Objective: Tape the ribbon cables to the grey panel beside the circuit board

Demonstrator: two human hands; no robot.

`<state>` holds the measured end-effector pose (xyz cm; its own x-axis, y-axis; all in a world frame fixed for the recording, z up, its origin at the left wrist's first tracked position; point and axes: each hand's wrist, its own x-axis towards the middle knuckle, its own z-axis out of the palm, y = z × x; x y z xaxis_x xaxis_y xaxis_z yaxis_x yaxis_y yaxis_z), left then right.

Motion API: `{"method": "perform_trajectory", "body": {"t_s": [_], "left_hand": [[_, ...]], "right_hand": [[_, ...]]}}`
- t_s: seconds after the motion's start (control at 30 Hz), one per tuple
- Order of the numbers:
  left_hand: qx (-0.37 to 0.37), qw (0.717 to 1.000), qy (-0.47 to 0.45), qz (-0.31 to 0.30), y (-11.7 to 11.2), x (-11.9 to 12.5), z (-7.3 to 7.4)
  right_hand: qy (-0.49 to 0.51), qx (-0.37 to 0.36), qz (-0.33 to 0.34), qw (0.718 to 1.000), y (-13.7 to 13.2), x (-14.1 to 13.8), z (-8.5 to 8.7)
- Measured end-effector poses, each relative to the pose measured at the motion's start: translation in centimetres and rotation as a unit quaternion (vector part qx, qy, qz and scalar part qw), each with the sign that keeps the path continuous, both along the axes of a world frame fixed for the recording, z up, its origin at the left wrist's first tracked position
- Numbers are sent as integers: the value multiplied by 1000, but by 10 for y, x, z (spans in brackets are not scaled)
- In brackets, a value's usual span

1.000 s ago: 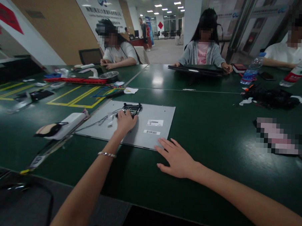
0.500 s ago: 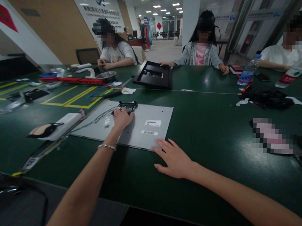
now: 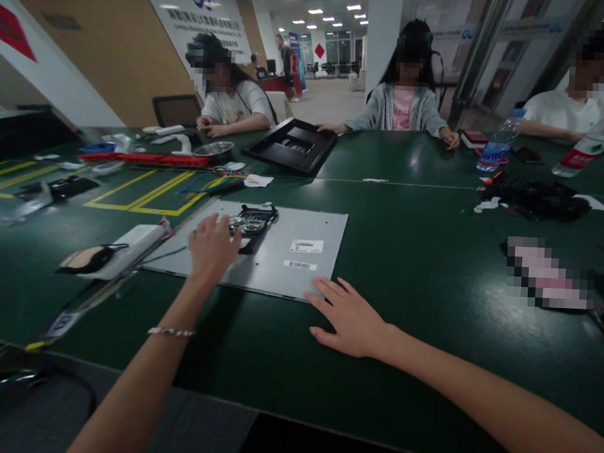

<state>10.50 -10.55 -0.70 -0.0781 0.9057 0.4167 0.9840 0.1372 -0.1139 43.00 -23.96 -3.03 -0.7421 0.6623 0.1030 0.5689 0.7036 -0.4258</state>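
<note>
A grey metal panel (image 3: 307, 223) lies flat on the green table (image 3: 421, 258), with two white barcode labels on it. A small black circuit board (image 3: 252, 222) sits near the panel's far left part. My left hand (image 3: 212, 246) lies palm down on the panel just left of the board, fingers loosely stretched, covering thin cables there. A bead bracelet rings that forearm. My right hand (image 3: 351, 319) rests flat and open on the table, fingers spread, with the fingertips touching the panel's near right edge.
A white device (image 3: 131, 242) lies left of the panel. Beyond are coloured wires (image 3: 211, 181), a red strip (image 3: 145, 159) and a metal bowl (image 3: 215, 149). A person opposite holds a black frame (image 3: 290, 146). Water bottles (image 3: 500, 148) and a black heap (image 3: 538, 197) are far right.
My left hand has drawn back to the left, off the circuit board, which now shows fully. The person opposite has turned the black frame and slid it leftward. My right hand stays put.
</note>
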Motion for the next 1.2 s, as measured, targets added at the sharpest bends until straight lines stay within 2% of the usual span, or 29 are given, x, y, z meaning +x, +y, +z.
{"method": "perform_trajectory", "body": {"t_s": [0.1, 0.17, 0.3, 0.37, 0.43, 0.53, 0.63, 0.7, 0.83, 0.97, 1.07, 1.2], "left_hand": [[-82, 995, 39, 49, -7, -25, 5], [-137, 986, 44, 79, -7, -38, 3], [-167, 979, 70, 98, -3, -51, -5], [-174, 975, 95, 100, 0, -56, -4], [-166, 974, 118, 100, 3, -61, 4], [-95, 981, 137, 98, 14, -62, 23], [-28, 989, 125, 74, 35, -46, 40], [-24, 993, 107, 41, 56, -26, 43], [-74, 994, 83, -18, 103, 16, 32], [-108, 992, 67, -23, 142, 33, 12], [-121, 991, 49, -11, 155, 30, 2], [-116, 993, 26, -1, 150, 18, -1]], "right_hand": [[0, -4, 0, 1000, 1, -1, -1], [3, -5, -2, 1000, 1, -1, -2], [4, -11, 3, 1000, 2, 0, -2], [3, -15, 4, 1000, 3, 0, -1], [3, -17, 4, 1000, 3, 0, -1], [2, -18, 5, 1000, 4, -1, 0], [0, -20, 7, 1000, 5, -2, 0], [3, -18, 4, 1000, 6, -3, -1], [10, -9, -1, 1000, 7, -4, -3], [10, -3, -3, 1000, 8, -6, -5], [11, -7, -3, 1000, 10, -6, -5], [14, -13, -3, 1000, 12, -6, -5]]}}
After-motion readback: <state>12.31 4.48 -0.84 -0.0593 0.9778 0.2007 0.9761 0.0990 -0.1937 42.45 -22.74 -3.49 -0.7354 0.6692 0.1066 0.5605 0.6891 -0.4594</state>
